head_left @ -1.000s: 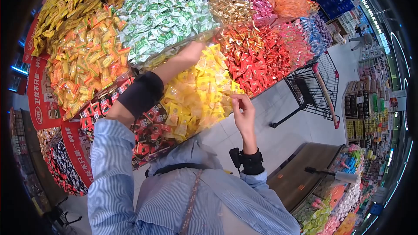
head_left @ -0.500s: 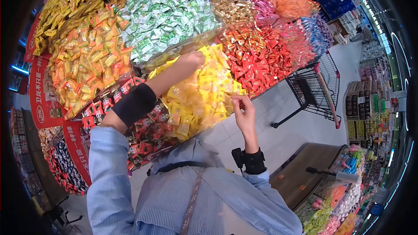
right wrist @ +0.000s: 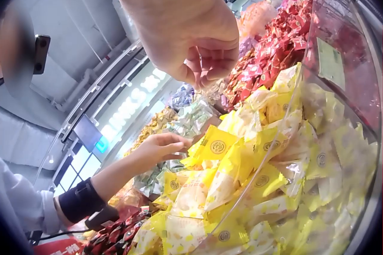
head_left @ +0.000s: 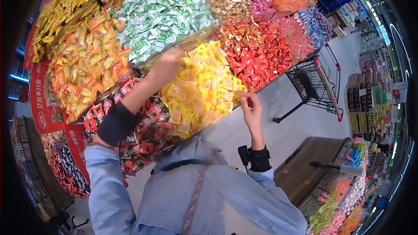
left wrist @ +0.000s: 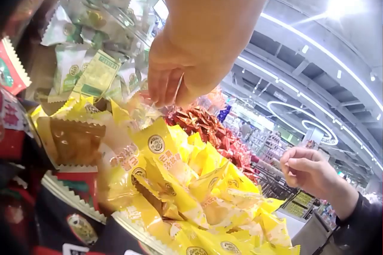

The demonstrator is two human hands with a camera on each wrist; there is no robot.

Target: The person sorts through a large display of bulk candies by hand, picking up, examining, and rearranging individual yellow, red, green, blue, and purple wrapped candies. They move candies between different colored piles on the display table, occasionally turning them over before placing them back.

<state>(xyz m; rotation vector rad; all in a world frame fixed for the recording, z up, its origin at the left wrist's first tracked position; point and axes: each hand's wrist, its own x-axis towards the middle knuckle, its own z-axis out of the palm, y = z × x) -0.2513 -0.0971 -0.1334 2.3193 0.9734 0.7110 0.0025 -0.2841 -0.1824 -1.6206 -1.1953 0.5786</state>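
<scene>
In the head view I take the yellow packets (head_left: 204,82) as my clock centre; my left hand (head_left: 167,66) sits at 10 o'clock, by the clear divider (head_left: 191,39) that edges the green-and-white packets (head_left: 163,19) at 11; my right hand (head_left: 251,109) is at 4, beside the pile's outer edge.

The red sweets (head_left: 257,56) crowd 2 o'clock and the black-and-red packets (head_left: 146,135) fill 8, so the sideways room is bounded by other piles; open floor (head_left: 228,137) lies at 5, and the cart (head_left: 315,82) stands well apart at 3.

The left wrist view shows the left fingers pointing down, loosely bent, near the meeting of the yellow and green-and-white packets; the right wrist view shows them relaxed and reaching across the far side of the yellow pile, while the right fingers curl loosely towards the thumb above it; the head view hides those fingertip details.

The pile's long axis runs roughly from 1 to 7 o'clock in the head view; single packets point many ways; one yellow packet (left wrist: 158,147) in the left wrist view has its round badge facing the camera, its long axis near 11 to 5.
</scene>
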